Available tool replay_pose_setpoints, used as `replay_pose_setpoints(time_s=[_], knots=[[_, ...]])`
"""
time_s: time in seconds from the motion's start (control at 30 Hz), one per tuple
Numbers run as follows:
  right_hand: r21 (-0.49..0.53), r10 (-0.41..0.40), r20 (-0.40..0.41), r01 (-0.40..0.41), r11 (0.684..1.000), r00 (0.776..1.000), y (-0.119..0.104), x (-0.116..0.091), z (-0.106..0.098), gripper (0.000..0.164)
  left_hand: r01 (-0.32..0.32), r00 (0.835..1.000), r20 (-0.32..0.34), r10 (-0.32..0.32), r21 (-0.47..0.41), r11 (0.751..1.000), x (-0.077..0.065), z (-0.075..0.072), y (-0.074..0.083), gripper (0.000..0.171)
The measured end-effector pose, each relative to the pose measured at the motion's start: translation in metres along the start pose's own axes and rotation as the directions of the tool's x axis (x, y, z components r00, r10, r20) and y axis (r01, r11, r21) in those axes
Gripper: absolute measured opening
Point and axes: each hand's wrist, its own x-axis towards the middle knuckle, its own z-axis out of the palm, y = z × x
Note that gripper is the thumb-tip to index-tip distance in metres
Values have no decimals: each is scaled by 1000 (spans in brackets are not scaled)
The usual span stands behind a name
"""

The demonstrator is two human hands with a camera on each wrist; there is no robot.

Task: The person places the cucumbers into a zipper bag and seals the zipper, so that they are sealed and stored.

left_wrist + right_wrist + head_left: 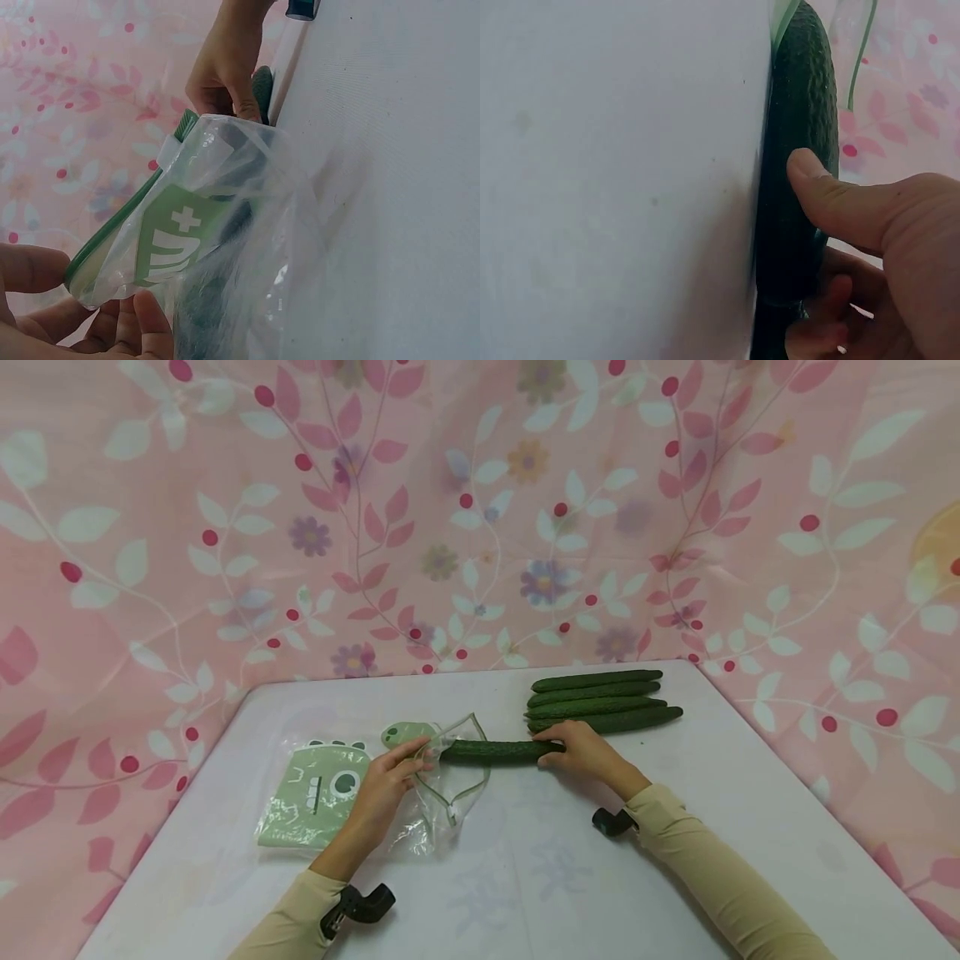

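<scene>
A dark green cucumber (506,752) lies across the middle of the table, its left end inside the mouth of a clear zip bag (457,793). My left hand (386,785) pinches the bag's rim between thumb and fingers, and the mouth gapes open. In the left wrist view, the zip bag (202,225) shows a green print and a green zip edge. My right hand (585,753) grips the cucumber near its right end. The right wrist view has the thumb on the bumpy cucumber (799,150) and the fingers curled behind it.
Several more cucumbers (600,703) lie side by side at the back right, just behind my right hand. A flat bag with a green cartoon face (311,802) lies at the left. The white table (570,877) ends at a pink floral backdrop (480,527).
</scene>
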Motion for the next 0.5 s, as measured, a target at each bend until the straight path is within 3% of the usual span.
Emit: replay_pose_setpoints(time_s=[0.2,0.5], knots=[[95,-50,4,49,994,999,10,0,3,40,8,1000,3,-8,-2,1000,0,0,-2,45],[157,-113,-124,132,979,986,1,6,10,36,11,1000,5,-11,22,1000,2,-1,-2,45]])
